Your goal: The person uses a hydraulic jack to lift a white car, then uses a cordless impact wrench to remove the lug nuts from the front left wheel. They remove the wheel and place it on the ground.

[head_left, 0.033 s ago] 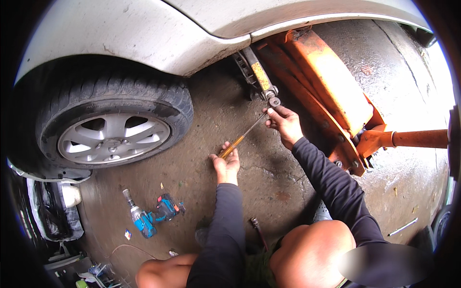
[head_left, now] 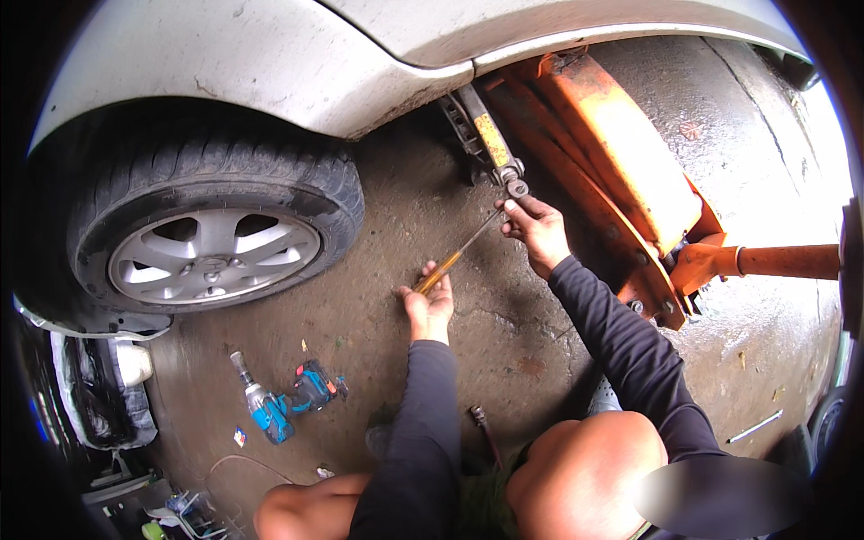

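My left hand (head_left: 429, 301) is closed around the amber handle of a screwdriver (head_left: 443, 272), whose thin metal shaft slants up to the right. The fingers of my right hand (head_left: 536, 236) are pinched at the far end of that shaft, just below the round eye of a scissor jack (head_left: 491, 142). The screwdriver's tip is hidden by my right fingers, and I cannot tell whether it touches the eye. The jack lies low under the sill of a white car (head_left: 270, 63), a worn yellow label on its arm.
A car wheel (head_left: 214, 256) stands at left. An orange floor jack (head_left: 621, 135) with its handle (head_left: 783, 261) fills the right side. On the wet floor lie a blue impact wrench (head_left: 270, 409), a dark-handled tool (head_left: 486, 432) near my knees and a thin metal rod (head_left: 756, 427) at right.
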`<state>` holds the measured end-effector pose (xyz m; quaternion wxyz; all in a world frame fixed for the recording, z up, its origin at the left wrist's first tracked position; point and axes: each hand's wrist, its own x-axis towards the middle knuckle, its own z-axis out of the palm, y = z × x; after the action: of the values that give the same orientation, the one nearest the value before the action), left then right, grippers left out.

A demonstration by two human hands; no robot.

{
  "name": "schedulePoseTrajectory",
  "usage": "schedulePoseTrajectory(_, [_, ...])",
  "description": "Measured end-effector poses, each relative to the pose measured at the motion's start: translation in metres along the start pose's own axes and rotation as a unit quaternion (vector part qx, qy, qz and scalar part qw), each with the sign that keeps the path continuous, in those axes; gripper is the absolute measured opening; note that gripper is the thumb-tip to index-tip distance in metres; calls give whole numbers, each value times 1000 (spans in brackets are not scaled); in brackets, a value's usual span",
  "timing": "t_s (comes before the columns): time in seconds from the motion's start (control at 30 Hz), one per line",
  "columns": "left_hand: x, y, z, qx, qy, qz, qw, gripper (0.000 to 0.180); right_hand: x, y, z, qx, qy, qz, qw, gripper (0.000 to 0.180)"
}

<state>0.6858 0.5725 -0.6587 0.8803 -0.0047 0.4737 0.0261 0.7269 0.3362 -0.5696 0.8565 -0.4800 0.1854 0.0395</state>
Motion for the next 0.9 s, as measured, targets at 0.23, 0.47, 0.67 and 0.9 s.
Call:
schedulePoseTrajectory(0.23, [-25,-26,21,28,26,-12,999,48,1,-13,-17,-168,-20,-19,985,33])
schedulePoseTrajectory(0.47, [-64,-23,12,-13,-109,57,992,39,-101,-131,-88,-764,106,-367,520,48])
schedulePoseTrajectory(0.67, [-161,-33,96,251,-272,246,896,57,-126,-143,-168,-846,-2,-342,409,59])
schedulePoseTrajectory(0.9, [-215,-139,227,606,-626,260,416,33,-124,-142,-175,-845,-17,-324,425,59])
